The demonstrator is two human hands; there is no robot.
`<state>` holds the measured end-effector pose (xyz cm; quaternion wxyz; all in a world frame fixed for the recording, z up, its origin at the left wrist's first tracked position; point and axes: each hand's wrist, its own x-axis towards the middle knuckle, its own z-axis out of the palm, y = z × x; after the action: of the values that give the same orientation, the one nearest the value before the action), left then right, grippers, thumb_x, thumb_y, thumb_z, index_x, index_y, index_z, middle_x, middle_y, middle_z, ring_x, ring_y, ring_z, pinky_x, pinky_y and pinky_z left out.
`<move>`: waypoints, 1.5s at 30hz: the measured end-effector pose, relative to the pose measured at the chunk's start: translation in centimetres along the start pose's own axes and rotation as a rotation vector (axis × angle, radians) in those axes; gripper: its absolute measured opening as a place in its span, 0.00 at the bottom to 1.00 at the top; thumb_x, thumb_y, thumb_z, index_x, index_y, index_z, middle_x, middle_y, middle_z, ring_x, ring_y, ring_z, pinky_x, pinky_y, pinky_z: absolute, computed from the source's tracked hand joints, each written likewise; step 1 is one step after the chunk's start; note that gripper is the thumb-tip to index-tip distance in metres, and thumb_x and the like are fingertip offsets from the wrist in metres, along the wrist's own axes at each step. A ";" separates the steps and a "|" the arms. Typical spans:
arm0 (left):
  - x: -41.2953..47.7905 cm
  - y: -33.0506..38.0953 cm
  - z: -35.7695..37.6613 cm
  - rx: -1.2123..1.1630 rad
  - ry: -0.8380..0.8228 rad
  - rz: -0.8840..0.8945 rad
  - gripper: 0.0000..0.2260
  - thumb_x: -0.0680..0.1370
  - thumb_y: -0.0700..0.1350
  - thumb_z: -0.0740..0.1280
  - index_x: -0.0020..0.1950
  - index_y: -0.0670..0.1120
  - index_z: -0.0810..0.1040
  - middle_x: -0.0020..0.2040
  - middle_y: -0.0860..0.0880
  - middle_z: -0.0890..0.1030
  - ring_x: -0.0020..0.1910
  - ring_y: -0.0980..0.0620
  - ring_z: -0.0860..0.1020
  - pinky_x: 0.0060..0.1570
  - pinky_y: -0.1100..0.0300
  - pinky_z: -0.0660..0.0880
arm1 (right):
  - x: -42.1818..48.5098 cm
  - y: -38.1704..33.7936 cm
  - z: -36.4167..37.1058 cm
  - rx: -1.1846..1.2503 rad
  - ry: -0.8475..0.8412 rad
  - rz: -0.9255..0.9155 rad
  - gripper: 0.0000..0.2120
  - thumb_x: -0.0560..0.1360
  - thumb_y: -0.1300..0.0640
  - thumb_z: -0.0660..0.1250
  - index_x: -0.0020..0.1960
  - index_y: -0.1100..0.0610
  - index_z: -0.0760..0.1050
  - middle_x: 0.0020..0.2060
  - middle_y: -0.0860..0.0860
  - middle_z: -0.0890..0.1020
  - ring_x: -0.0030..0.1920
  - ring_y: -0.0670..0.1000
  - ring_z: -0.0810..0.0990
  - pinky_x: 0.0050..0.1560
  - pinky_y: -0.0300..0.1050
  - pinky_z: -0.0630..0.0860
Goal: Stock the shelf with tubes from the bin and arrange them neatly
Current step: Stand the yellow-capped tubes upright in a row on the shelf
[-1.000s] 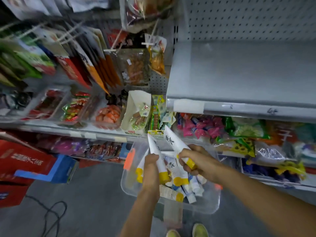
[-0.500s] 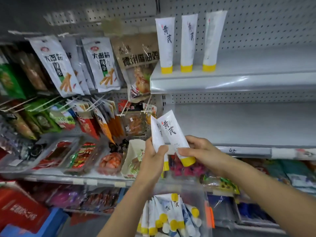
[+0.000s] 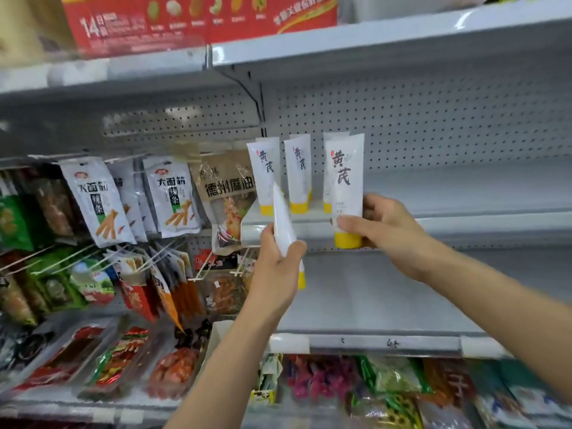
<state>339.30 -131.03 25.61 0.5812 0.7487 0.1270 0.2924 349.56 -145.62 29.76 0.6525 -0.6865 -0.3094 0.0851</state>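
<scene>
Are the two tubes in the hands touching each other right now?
Apart. The head view shows a clear gap between the tilted tube in the left hand and the upright tube in the right hand.

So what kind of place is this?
Probably a small shop: hanging snack packets, white tubes standing in a row on a metal shelf, and label strips along shelf edges.

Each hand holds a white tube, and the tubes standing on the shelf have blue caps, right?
Not blue: the head view shows yellow caps on the standing tubes. The left hand grips the left tube, the right hand the right tube; both white.
</scene>
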 end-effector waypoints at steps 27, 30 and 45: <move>6.0 1.7 8.4 0.028 0.127 0.030 0.20 0.80 0.42 0.61 0.70 0.52 0.61 0.46 0.57 0.73 0.39 0.60 0.73 0.26 0.76 0.68 | 16.5 4.3 -8.2 -0.528 0.147 0.049 0.24 0.73 0.60 0.72 0.65 0.61 0.68 0.60 0.56 0.78 0.58 0.57 0.77 0.54 0.46 0.74; 5.9 1.8 8.3 0.011 0.130 0.031 0.19 0.80 0.44 0.62 0.70 0.51 0.63 0.49 0.58 0.74 0.43 0.60 0.74 0.29 0.76 0.70 | 16.5 4.3 -8.3 -0.570 0.139 0.089 0.24 0.73 0.58 0.72 0.65 0.60 0.67 0.60 0.57 0.77 0.56 0.57 0.77 0.48 0.47 0.75; 5.1 2.3 8.3 -0.192 0.101 0.030 0.14 0.80 0.44 0.62 0.63 0.57 0.69 0.58 0.53 0.80 0.58 0.52 0.79 0.58 0.52 0.77 | 5.1 -0.6 -3.8 -0.464 -0.496 -0.012 0.12 0.70 0.60 0.73 0.52 0.58 0.77 0.34 0.44 0.80 0.36 0.43 0.76 0.37 0.37 0.73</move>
<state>347.86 -135.59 28.03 0.6386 0.6758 0.1162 0.3492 355.37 -146.09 32.26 0.3843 -0.7732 -0.4738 0.1733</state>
